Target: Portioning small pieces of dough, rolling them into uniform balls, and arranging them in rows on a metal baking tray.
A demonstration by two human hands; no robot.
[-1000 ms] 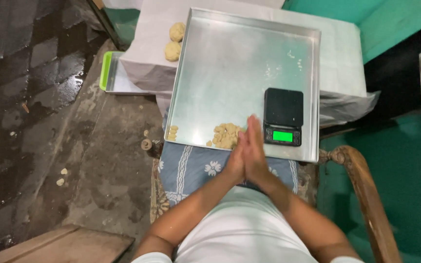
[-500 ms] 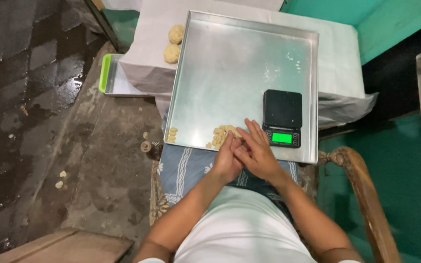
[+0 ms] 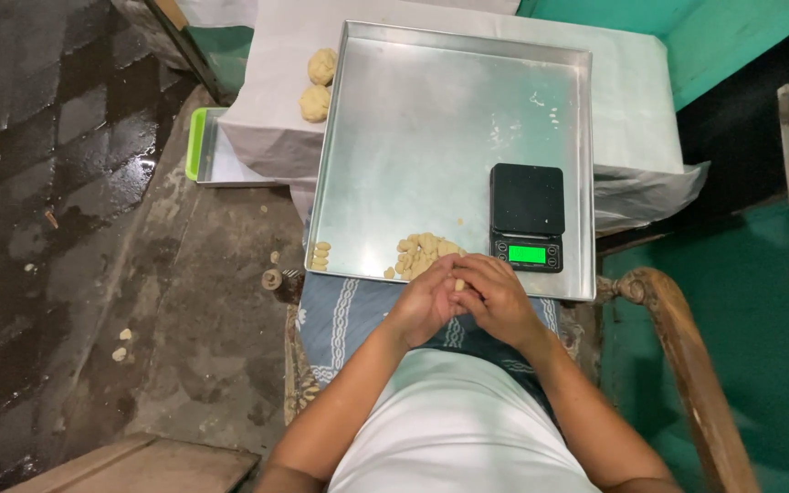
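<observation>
One large square metal tray [image 3: 431, 137], one black digital scale with a green display [image 3: 527, 215], two round pale dough balls [image 3: 319, 84] at upper left, two bare hands [image 3: 463, 306] at centre.

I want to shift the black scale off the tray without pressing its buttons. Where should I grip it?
Grip the black scale by its two long side edges, across the plain weighing platform, coming from above. It lies flat on the metal tray, with the lit display at the near end, so keep fingers on the far half.
</observation>
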